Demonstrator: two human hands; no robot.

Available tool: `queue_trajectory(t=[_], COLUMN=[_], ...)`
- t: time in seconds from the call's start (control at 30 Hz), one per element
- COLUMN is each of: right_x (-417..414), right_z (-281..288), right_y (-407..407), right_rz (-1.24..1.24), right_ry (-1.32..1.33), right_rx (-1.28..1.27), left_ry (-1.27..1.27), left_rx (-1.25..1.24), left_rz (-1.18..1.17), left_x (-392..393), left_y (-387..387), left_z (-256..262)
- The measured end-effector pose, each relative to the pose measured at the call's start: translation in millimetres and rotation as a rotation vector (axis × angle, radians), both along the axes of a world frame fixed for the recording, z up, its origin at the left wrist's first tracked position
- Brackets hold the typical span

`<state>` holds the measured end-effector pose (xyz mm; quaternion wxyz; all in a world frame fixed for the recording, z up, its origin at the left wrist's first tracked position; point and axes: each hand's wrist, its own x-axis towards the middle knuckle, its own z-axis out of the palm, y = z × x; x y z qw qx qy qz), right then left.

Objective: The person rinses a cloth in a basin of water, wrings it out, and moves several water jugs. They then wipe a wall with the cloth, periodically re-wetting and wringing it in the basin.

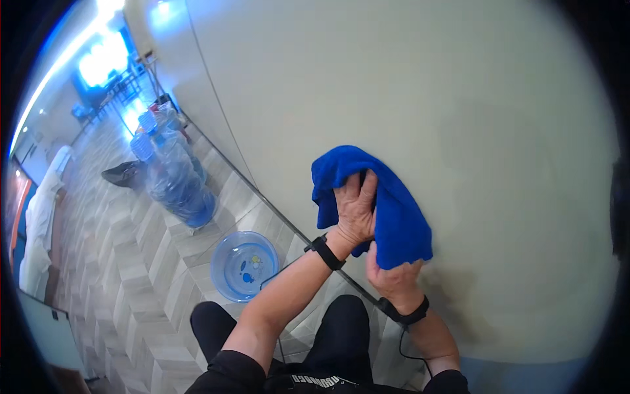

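A blue cloth (401, 216), likely a towel, hangs in folds against a pale, smooth wall (393, 83). My left hand (357, 209) has its fingers in the upper folds, gripping the cloth; some fingertips are hidden there. Lower down and to the right, my right hand (398, 283) holds the cloth's bottom edge, and the fabric covers part of its fingers. Both wrists wear black bands. Left of my forearm, a clear bluish plastic basin (216, 271) with printed figures on its bottom stands on the floor; it seems to hold water.
Large water bottles in clear plastic wrap (179, 182) stand on the herringbone floor (128, 280) along the wall. Beside them is a dark grey object (120, 174). A dark baseboard strip (280, 214) marks the wall's foot. White-covered furniture (42, 231) stands at far left.
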<state>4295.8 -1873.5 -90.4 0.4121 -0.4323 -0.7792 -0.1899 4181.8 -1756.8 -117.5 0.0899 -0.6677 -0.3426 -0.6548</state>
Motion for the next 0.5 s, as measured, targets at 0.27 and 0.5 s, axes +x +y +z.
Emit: queue_trajectory(t=[0.27,0.5], right_x=[-21.4,-22.4], right_z=[5.3,17.3], right_y=[21.6,10.4], right_rz=[0.133,-0.017], right_ry=[0.051,-0.013], right_rx=[0.046,-0.072], left_ry=[0.018,-0.019], left_rx=[-0.062,0.002], left_rz=[0.158,0.069], left_x=[-0.6,-6.7], left_y=[5.7,5.5], left_z=[-18.1,3.2])
